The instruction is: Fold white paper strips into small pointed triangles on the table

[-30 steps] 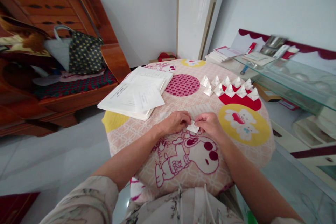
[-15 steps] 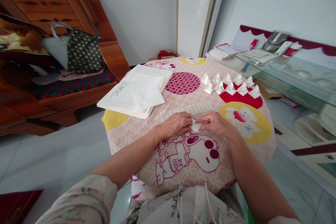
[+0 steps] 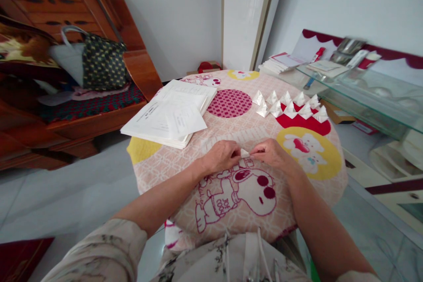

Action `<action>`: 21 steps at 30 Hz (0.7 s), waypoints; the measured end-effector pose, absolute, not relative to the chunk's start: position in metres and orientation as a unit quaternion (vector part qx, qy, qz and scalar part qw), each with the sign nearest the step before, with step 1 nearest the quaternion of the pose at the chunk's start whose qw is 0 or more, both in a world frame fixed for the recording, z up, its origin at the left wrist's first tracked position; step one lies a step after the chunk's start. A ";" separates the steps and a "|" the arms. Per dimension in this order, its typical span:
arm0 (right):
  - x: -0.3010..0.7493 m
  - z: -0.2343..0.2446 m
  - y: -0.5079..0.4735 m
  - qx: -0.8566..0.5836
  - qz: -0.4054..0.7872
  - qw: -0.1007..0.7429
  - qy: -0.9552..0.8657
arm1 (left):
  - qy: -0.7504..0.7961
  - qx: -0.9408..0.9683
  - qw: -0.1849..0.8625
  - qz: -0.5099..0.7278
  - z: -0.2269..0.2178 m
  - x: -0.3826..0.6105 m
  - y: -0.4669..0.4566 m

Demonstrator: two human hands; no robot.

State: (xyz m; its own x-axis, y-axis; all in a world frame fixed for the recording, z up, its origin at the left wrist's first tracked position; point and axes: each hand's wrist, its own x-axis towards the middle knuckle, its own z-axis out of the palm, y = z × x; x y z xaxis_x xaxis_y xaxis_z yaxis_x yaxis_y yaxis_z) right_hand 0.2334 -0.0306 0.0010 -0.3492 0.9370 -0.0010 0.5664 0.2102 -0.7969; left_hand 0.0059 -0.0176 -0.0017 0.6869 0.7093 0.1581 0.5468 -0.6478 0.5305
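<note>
A small piece of folded white paper (image 3: 244, 153) is pinched between my two hands over the near part of the table. My left hand (image 3: 222, 157) grips its left side with fingers curled, and my right hand (image 3: 271, 153) pinches its right side between thumb and fingertips. Much of the paper is hidden by my fingers. Beyond my right hand, several folded paper pyramids (image 3: 290, 109) stand in two rows. Farther left lies a thick stack of white printed paper (image 3: 148, 119), with loose sheets on top.
A patterned cloth (image 3: 172, 165) covers the round table. To the right stands a glass shelf (image 3: 373, 101) with metal bowls (image 3: 350, 48) and a paper cup (image 3: 368, 61). A wooden bench (image 3: 142, 75) with a dotted bag (image 3: 104, 64) is at the left.
The folded paper has turned, and less of its face shows between my fingers. My right hand has shifted slightly and its fingers have drawn in on the paper's edge.
</note>
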 end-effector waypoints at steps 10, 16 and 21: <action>0.226 -0.003 -0.029 -0.557 0.332 0.228 -0.727 | 0.430 0.831 0.300 0.185 -0.005 0.010 -0.008; 0.223 -0.004 -0.027 -0.565 0.292 0.224 -0.739 | 0.463 0.814 0.305 0.170 -0.004 0.013 -0.002; 0.221 -0.004 -0.028 -0.571 0.277 0.218 -0.741 | 0.478 0.814 0.298 0.141 -0.001 0.014 0.000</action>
State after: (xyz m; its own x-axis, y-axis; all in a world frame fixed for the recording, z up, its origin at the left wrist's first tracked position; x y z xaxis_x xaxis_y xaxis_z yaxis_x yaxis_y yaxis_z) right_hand 0.2215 -0.0280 -0.0039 -0.2523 0.9676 0.0076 0.7262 0.1946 -0.6594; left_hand 0.0136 -0.0005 -0.0012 0.5022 0.8630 -0.0552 0.6946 -0.3644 0.6203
